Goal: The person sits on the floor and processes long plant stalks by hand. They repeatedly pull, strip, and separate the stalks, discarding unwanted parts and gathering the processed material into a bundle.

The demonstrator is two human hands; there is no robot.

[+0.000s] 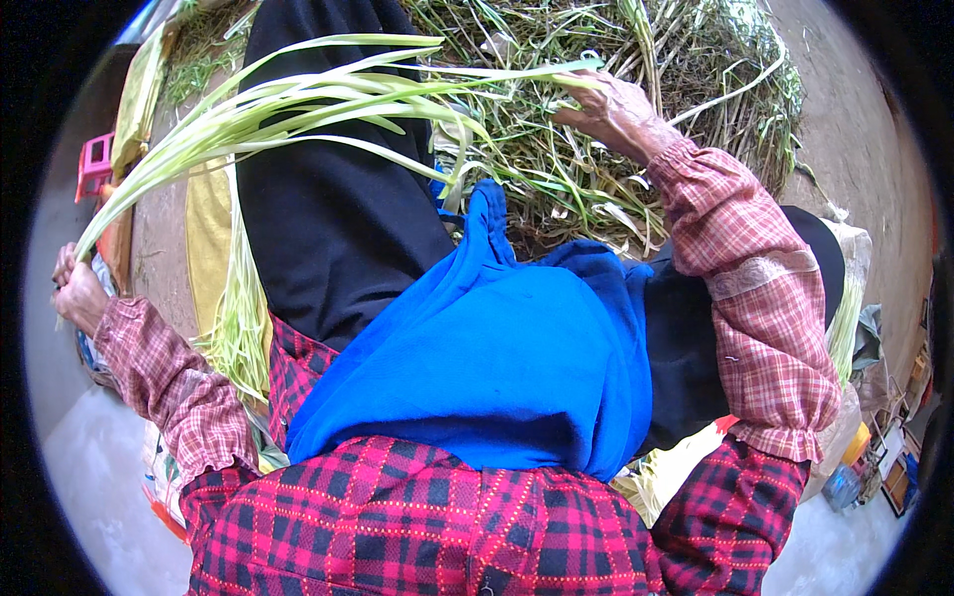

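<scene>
A bundle of long pale green leaves (298, 104) stretches from the far left across a dark trouser leg. My left hand (80, 292) is closed around the narrow end of this bundle. At the upper right, the fingers of my right hand (596, 100) pinch the tips of a few leaves; the rest fan out loosely between the hands. Behind and below my right hand lies a large heap of green and dry brown leaf scraps (581, 179). A blue cloth apron (492, 357) covers my lap.
More pale leaves (242, 335) lie on a yellow cloth (207, 238) to the left, and others (844, 328) beside the right knee. A pink plastic stool (95, 164) is at the far left. A plastic bottle (842, 486) and assorted items are at the lower right.
</scene>
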